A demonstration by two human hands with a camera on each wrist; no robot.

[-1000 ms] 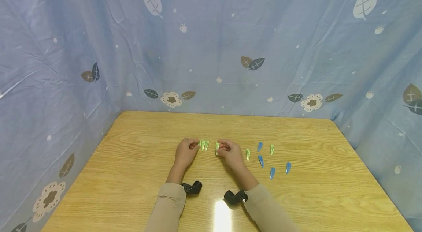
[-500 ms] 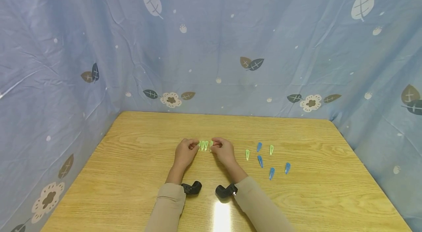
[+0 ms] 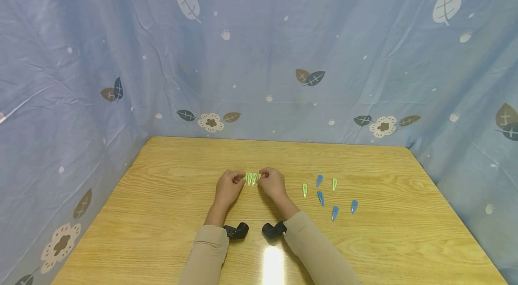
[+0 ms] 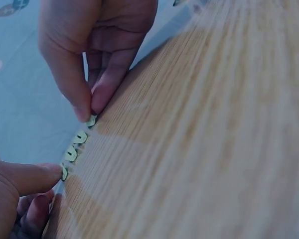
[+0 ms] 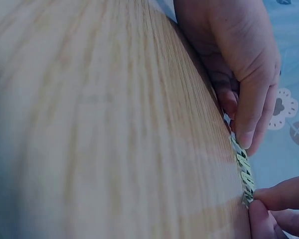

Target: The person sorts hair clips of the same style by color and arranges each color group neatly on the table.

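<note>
A short row of light green snap hair clips (image 3: 250,179) lies on the wooden table between both hands. At its left end my left hand (image 3: 228,189) pinches the end hair clip (image 4: 65,172) between thumb and finger, partly hiding it. My right hand (image 3: 273,184) pinches another green hair clip (image 4: 91,121) by its ends at the row's right end. Between these two, the middle clips (image 4: 71,153) lie side by side, untouched. In the right wrist view the right hand's fingertips (image 5: 261,196) reach the near end of the row.
To the right lie two loose green clips, one nearer (image 3: 305,190) and one farther (image 3: 334,184). Several blue hair clips (image 3: 320,198) are scattered around them. A blue patterned curtain (image 3: 267,51) hangs behind the table (image 3: 162,213) and at both sides.
My right hand has moved left with its green hair clip, bringing it up beside the row. The left hand has stayed at the row's left end.
</note>
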